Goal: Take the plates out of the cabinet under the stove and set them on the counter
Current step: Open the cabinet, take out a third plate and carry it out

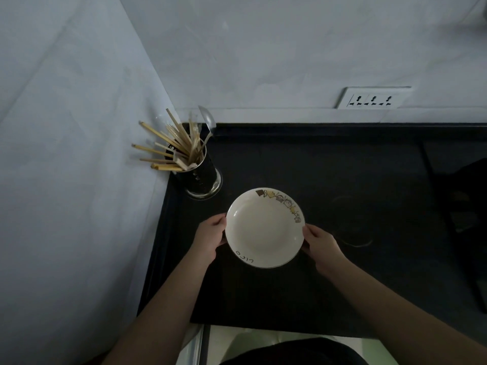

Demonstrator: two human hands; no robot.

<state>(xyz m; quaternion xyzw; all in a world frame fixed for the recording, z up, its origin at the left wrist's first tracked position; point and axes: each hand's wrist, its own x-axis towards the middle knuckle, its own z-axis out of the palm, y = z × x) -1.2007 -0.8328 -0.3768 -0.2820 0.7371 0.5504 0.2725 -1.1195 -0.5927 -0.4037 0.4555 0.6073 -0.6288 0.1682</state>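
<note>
Round cream plate (pixel 264 227), small pictures along its far-right rim, dark lettering near-left, over the dark bench (pixel 329 167), left hand (pixel 210 237) and right hand (pixel 321 246) each with grip clasping opposite edges, chopstick holder (pixel 203 175) in the corner behind

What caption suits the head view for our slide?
Both hands, left hand and right hand, hold a white plate above the dark counter.

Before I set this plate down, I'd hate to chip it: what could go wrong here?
The plate is held only at its rim by the left hand and right hand, so it could slip. The chopstick holder stands close behind it on the counter; pushing the plate back could knock the holder over.
</note>
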